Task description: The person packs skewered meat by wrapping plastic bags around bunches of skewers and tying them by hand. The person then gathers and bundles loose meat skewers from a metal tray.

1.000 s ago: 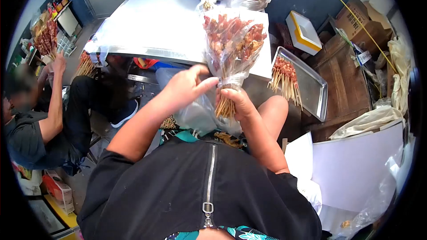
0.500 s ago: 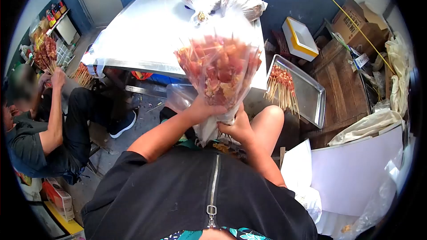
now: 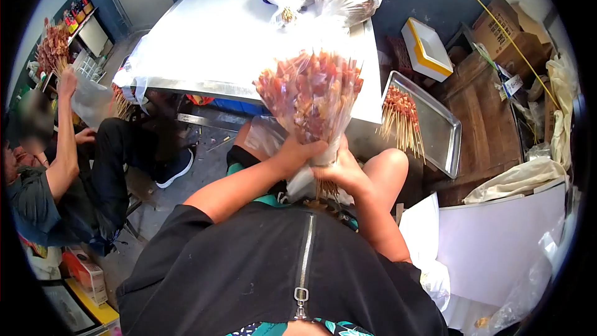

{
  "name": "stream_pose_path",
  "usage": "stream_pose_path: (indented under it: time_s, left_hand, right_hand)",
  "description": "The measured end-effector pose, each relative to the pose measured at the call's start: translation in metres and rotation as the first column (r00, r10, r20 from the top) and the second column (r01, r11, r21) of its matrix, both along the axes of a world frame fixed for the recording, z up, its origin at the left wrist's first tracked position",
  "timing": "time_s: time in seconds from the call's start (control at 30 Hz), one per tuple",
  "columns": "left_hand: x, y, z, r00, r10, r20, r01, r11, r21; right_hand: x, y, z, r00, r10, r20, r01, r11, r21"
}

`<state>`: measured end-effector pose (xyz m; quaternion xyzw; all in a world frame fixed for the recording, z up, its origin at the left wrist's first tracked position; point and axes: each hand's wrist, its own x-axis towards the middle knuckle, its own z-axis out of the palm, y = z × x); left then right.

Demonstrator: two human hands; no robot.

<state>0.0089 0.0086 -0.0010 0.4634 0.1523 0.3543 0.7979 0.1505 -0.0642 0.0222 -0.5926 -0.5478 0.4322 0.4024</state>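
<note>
A thick bundle of raw meat skewers [image 3: 311, 96] in a clear plastic bag stands upright before my chest, meat end up. My left hand [image 3: 303, 154] is closed around the left side of its narrow lower part. Lower down on the right, my right hand [image 3: 343, 171] wraps the same bundle, its fingers partly hidden behind it. Bare stick ends [image 3: 326, 190] poke out beneath my hands. Loose clear plastic [image 3: 264, 135] lies by my left wrist.
Two filled bags of skewers [image 3: 345, 0] rest on the white table [image 3: 193, 43]. More skewers lie in a metal tray [image 3: 435, 127] at right, near a white-and-yellow box [image 3: 428, 50]. At left, a seated co-worker [image 3: 68, 168] holds up a skewer bunch [image 3: 54, 50] and a clear bag [image 3: 93, 102].
The bundle has turned slightly, and its stick ends now show below my right hand. My left hand has shifted slightly right. The co-worker's skewer bunch has risen, and their other hand has dropped.
</note>
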Motion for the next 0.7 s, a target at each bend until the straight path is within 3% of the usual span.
stream_pose_path:
  time_s: [0.13, 0.17, 0.2, 0.27, 0.33, 0.4, 0.47, 0.53, 0.6, 0.67, 0.7]
  left_hand:
    - [0.003, 0.009, -0.008, 0.996, 0.057, -0.07, -0.049, 0.993, 0.106]
    - [0.003, 0.01, -0.004, 0.989, 0.064, -0.131, -0.038, 0.981, 0.191]
    - [0.003, 0.012, 0.0, 0.979, 0.079, -0.189, -0.025, 0.961, 0.275]
    - [-0.009, 0.011, 0.028, 0.955, 0.07, -0.287, 0.021, 0.953, 0.303]
    - [-0.039, 0.012, 0.057, 0.714, 0.211, -0.668, 0.211, 0.844, 0.493]
    - [-0.072, 0.015, 0.062, 0.659, 0.283, -0.696, 0.343, 0.711, 0.614]
    - [-0.101, 0.011, 0.053, 0.612, 0.527, -0.59, 0.474, 0.354, 0.806]
    - [-0.123, 0.021, 0.03, 0.535, 0.563, -0.63, 0.574, 0.305, 0.76]
    - [-0.129, 0.025, 0.019, 0.359, 0.628, -0.69, 0.565, 0.442, 0.696]
    - [-0.129, 0.038, 0.014, 0.521, 0.542, -0.659, 0.268, 0.63, 0.729]
    - [-0.13, 0.049, 0.022, 0.571, 0.506, -0.647, 0.168, 0.699, 0.695]
  right_hand:
    - [-0.011, 0.0, -0.022, 0.974, -0.153, -0.166, 0.15, 0.988, -0.032]
    - [-0.008, 0.007, -0.054, 0.948, -0.118, -0.296, 0.158, 0.981, 0.115]
    - [-0.011, 0.003, -0.051, 0.948, -0.118, -0.296, 0.158, 0.98, 0.118]
    - [-0.016, -0.007, -0.043, 0.869, -0.161, -0.467, 0.232, 0.968, 0.099]
    - [-0.01, -0.013, -0.041, 0.825, -0.128, -0.55, 0.227, 0.967, 0.116]
    - [0.001, -0.022, -0.038, 0.831, -0.231, -0.506, 0.339, 0.932, 0.13]
    - [0.017, -0.028, -0.043, 0.834, -0.223, -0.505, 0.347, 0.923, 0.166]
    - [0.023, -0.04, -0.032, 0.884, -0.311, -0.349, 0.382, 0.911, 0.154]
    - [0.019, -0.051, -0.009, 0.874, -0.323, -0.363, 0.404, 0.898, 0.174]
    - [0.024, -0.059, -0.003, 0.893, -0.324, -0.313, 0.416, 0.859, 0.298]
    - [0.018, -0.071, 0.027, 0.906, -0.393, -0.155, 0.421, 0.873, 0.248]
